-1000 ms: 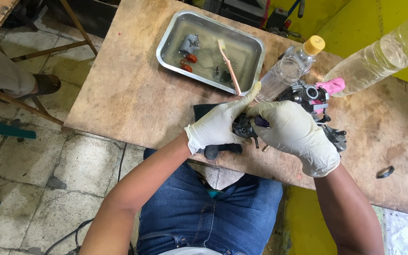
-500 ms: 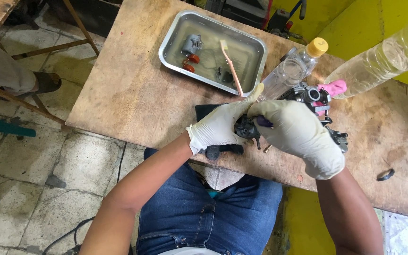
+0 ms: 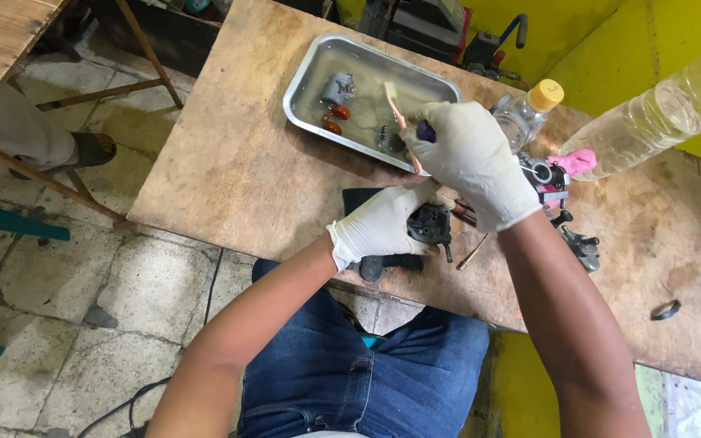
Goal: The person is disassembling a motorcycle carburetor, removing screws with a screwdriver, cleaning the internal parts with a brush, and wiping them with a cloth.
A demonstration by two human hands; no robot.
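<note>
My left hand [image 3: 379, 227], in a white glove, grips a small black engine part [image 3: 432, 223] just above the wooden table [image 3: 237, 178] near its front edge. My right hand [image 3: 472, 162], also gloved, is raised over the near right corner of a metal tray [image 3: 302, 89] and pinches a small dark purple item [image 3: 425, 130]; what it is I cannot tell. In the tray lie a toothbrush [image 3: 393, 101], a grey metal piece [image 3: 336, 88] and two small orange parts [image 3: 336, 120] in shallow liquid.
A small bottle with a yellow cap [image 3: 529, 109] and a large clear bottle [image 3: 667, 109] lie to the right of the tray. Beside them sit a pink item [image 3: 578, 161] and metal parts [image 3: 582, 243]. A black ring [image 3: 667, 310] lies far right. Someone's sandalled foot [image 3: 83, 150] rests on the tiled floor at left.
My right hand has lifted off the black part and moved up and left toward the tray. The left hand keeps hold of the part.
</note>
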